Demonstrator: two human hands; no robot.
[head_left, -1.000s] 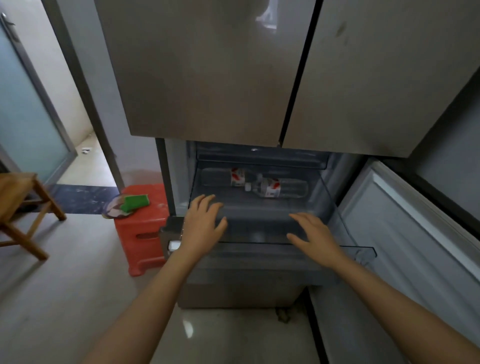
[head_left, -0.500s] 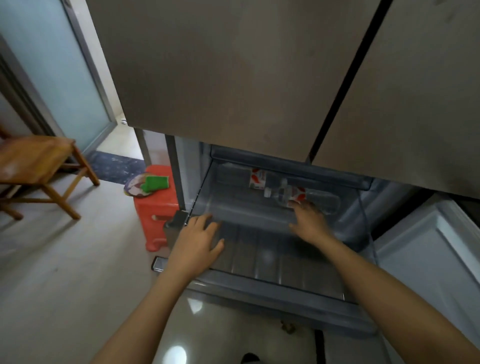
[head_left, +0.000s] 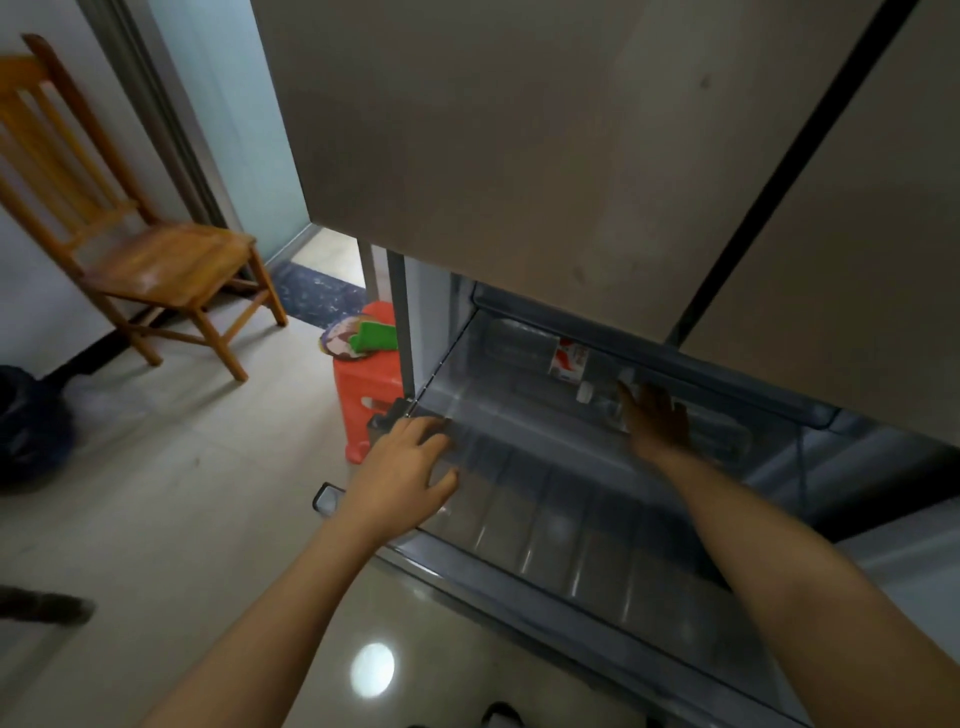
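A clear drawer (head_left: 545, 519) stands pulled out from the bottom of the grey fridge (head_left: 519, 156). Two clear water bottles lie on their sides at its back. The left bottle (head_left: 524, 345) carries a red and white label. My right hand (head_left: 655, 415) reaches deep into the drawer and lies on top of the right bottle (head_left: 727, 439), fingers stretched over it. Spread flat, my left hand (head_left: 410, 462) rests on the drawer's front left rim.
A red plastic stool (head_left: 363, 384) with a green thing (head_left: 374, 335) on it stands just left of the fridge. Further left is a wooden chair (head_left: 156, 260) by the wall. The fridge's lower right door (head_left: 909, 545) hangs open. Tiled floor lies below.
My right hand went from the drawer's front edge to the back and onto the right bottle. The left hand stayed on the front rim. The view has swung down and closer.
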